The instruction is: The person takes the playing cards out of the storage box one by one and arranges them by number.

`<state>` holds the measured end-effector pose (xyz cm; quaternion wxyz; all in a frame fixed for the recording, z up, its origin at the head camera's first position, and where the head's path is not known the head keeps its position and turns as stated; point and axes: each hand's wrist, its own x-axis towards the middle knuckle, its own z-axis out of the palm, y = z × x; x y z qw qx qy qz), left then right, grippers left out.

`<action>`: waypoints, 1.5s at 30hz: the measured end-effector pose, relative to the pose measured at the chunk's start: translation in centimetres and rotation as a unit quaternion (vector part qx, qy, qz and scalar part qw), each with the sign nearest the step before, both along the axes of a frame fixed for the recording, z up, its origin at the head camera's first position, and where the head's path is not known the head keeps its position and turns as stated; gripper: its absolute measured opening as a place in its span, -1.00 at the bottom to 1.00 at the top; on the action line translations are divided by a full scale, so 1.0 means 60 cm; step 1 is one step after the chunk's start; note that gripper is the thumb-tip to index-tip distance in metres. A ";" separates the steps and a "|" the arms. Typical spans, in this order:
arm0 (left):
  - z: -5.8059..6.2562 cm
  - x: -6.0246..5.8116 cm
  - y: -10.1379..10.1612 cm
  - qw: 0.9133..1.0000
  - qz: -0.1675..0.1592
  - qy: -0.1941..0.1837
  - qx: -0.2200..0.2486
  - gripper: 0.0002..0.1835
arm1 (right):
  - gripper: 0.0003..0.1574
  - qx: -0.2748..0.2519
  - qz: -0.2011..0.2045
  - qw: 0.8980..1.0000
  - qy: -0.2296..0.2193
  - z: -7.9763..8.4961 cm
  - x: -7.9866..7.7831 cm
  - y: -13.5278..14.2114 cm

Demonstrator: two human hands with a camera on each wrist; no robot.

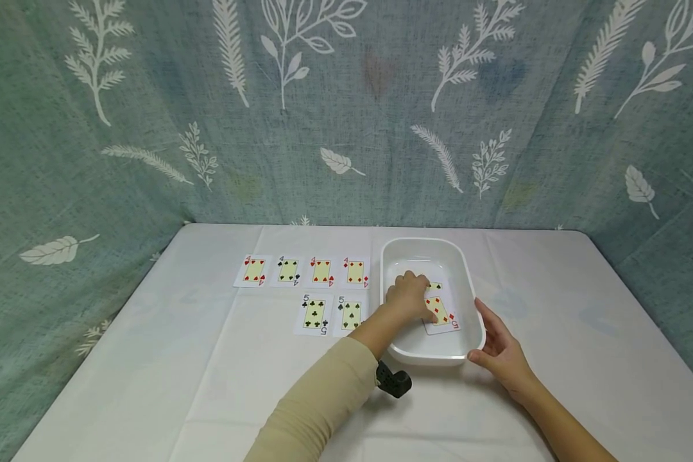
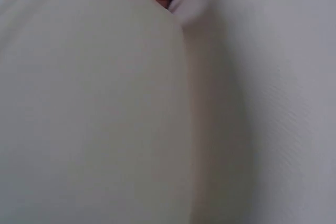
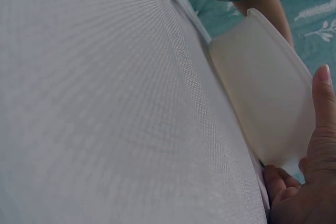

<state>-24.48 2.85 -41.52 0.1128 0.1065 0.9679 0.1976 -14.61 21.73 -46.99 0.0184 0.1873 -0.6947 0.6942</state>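
A white plastic tub (image 1: 473, 321) stands on the table with playing cards lying inside. On top shows a five of diamonds (image 1: 443, 321), partly covering a card with black spades (image 1: 435, 286). My left hand (image 1: 407, 297) reaches into the tub over the cards' left side, its thumb on the five of diamonds; whether it pinches that card is hidden. My right hand (image 1: 504, 356) holds the tub's near right corner. In the right wrist view the right thumb (image 3: 323, 98) lies along the tub wall (image 3: 262, 87) and the fingers curl at its base.
Left of the tub lies a row of fours, among them a four of diamonds (image 1: 355, 273) and a four of spades (image 1: 289, 271). Below them are a five of clubs (image 1: 314, 314) and a five of spades (image 1: 351, 316). A patterned curtain (image 1: 335, 128) hangs behind the table.
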 end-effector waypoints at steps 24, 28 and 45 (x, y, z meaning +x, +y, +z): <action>0.001 0.009 0.002 0.997 0.003 -0.003 0.075 -0.44 | 0.10 -0.013 0.009 1.000 0.008 -0.004 -0.001 0.001; 0.003 0.008 -0.002 0.989 0.004 0.007 0.146 -0.53 | 0.10 -0.011 0.007 1.000 0.009 -0.005 -0.001 0.001; 0.029 0.014 -0.036 0.929 -0.012 0.077 0.361 -0.67 | 0.10 -0.006 0.001 1.000 0.000 -0.004 -0.001 0.000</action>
